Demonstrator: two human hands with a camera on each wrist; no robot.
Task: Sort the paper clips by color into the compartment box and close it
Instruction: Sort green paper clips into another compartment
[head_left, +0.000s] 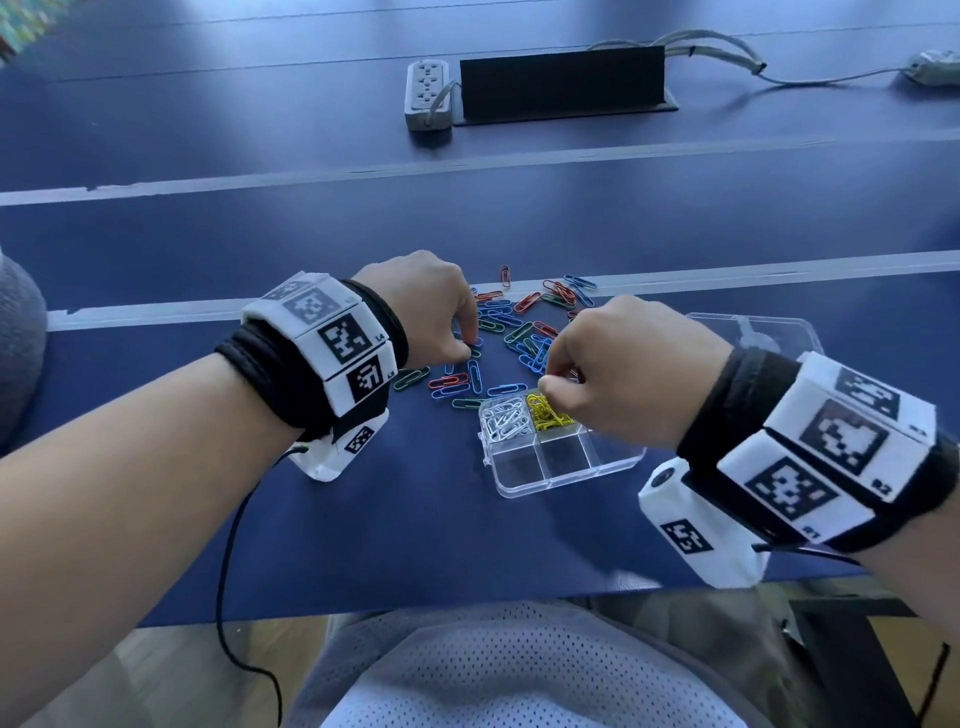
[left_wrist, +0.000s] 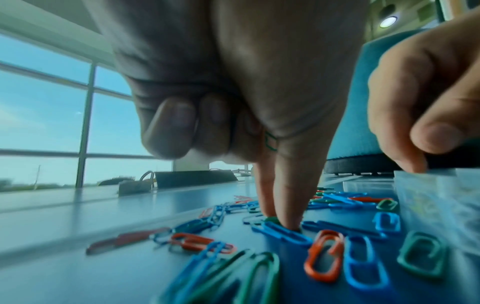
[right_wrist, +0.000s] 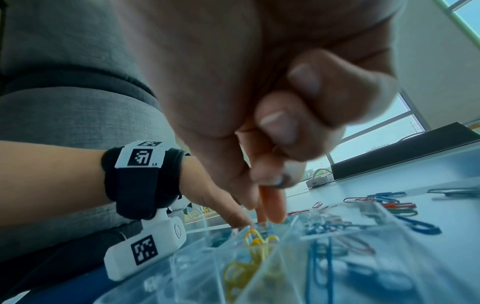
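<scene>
Head view: left hand (head_left: 423, 306) pinches down on a green clip (left_wrist: 271, 219); right hand (head_left: 631, 371), fingers curled, hovers above yellow clips (head_left: 545, 410).

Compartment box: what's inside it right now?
The compartment box holds white clips and yellow clips in separate far compartments; two near ones look empty. The right hand covers the rest.
</scene>
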